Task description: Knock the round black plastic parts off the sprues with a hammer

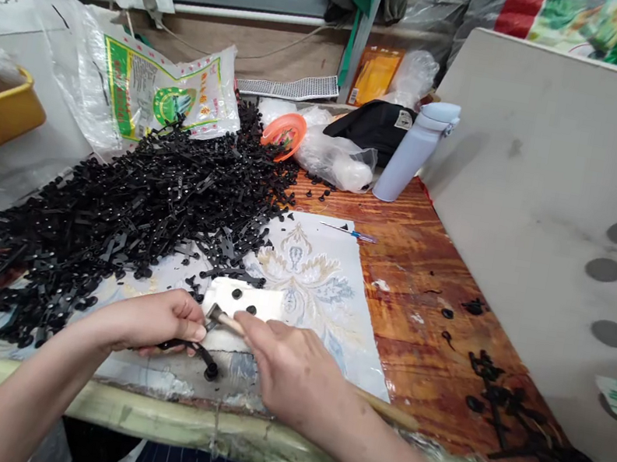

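Well, closest to me runs the pale, padded front edge of the surface. Just beyond it, my left hand pinches a black part between thumb and fingers, the part's round end sticking out toward my right side. My right hand is wrapped around a wooden-handled tool, its head right beside my left fingertips. That closeness is the main hazard, I'd judge: a careless swing or a loose grip on the handle could catch my left hand, and a light pinch could let the part twist away.

Under and just past the tool is a white block with two small round black pieces on it; a knock to the block might roll them off onto the patterned sheet. Farther left rises a great pile of black parts, and a bump there could send some sliding this way. Farthest back, a lavender bottle stands near the panel, probably safe unless my elbow strays.
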A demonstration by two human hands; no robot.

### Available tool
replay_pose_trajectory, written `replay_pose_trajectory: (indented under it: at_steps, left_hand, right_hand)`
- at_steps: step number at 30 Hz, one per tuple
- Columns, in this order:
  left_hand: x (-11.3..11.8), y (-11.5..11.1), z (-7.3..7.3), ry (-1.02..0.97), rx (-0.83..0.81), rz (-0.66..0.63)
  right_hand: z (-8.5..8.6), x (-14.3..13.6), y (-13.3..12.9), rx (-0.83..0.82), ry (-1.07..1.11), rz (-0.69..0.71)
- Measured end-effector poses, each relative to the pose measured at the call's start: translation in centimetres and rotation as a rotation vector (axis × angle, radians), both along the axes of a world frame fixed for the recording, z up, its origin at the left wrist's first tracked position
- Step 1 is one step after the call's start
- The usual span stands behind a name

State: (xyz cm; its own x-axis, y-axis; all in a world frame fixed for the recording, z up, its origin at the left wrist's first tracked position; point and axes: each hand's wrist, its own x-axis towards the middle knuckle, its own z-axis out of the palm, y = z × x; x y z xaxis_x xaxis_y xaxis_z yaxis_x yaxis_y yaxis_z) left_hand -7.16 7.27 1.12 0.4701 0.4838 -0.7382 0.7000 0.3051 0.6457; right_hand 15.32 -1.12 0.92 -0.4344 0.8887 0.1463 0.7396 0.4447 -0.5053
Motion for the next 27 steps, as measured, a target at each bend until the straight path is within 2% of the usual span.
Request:
replay_pose_trajectory:
  at_steps: [2, 6, 11, 12, 14, 17, 19, 21, 23, 25, 27]
  left_hand:
    - [0.0, 0.0, -0.1, 0.007, 0.008, -0.004]
    - [-0.1, 0.0, -0.3, 0.004, 0.002, -0.004]
    - [-0.2, -0.1, -0.3, -0.021, -0.016, 0.03]
    - [-0.2, -0.3, -0.3, -0.027, -0.016, 0.042]
    - [-0.1, -0.8, -0.2, -0.069, -0.011, 0.116]
    - [0.5, -2.0, 0.0, -0.251, 0.001, 0.384]
    - [1.2, -2.7, 0.2, -0.404, -0.003, 0.601]
    - [2.0, -3.3, 0.2, -0.516, -0.008, 0.793]
    - [2.8, -3.8, 0.2, -0.594, -0.014, 0.975]
    - [3.5, -4.1, 0.1, -0.653, -0.02, 1.149]
    - [4.2, -4.4, 0.2, -0.713, -0.018, 1.32]
  right_hand:
    - [0.1, -0.1, 0.1, -0.012, -0.057, -0.023]
    - [0.5, 0.0, 0.5, -0.011, 0.005, -0.08]
    - [0.5, 0.9, 1.2, -0.136, 0.025, -0.06]
    - [0.5, 1.3, 1.5, -0.129, 0.042, -0.094]
    - [0.2, 2.5, 2.5, -0.081, 0.028, -0.248]
    - [-1.1, 4.2, 4.5, -0.028, -0.072, -0.503]
    - [-2.3, 4.9, 5.8, -0.019, -0.108, -0.571]
    - [-3.2, 5.2, 6.5, -0.009, -0.102, -0.585]
    - [-3.4, 5.0, 6.3, 0.01, -0.067, -0.576]
    - [-2.7, 4.4, 5.4, 0.034, -0.017, -0.543]
    - [-1.7, 3.1, 3.8, -0.028, 0.105, -0.463]
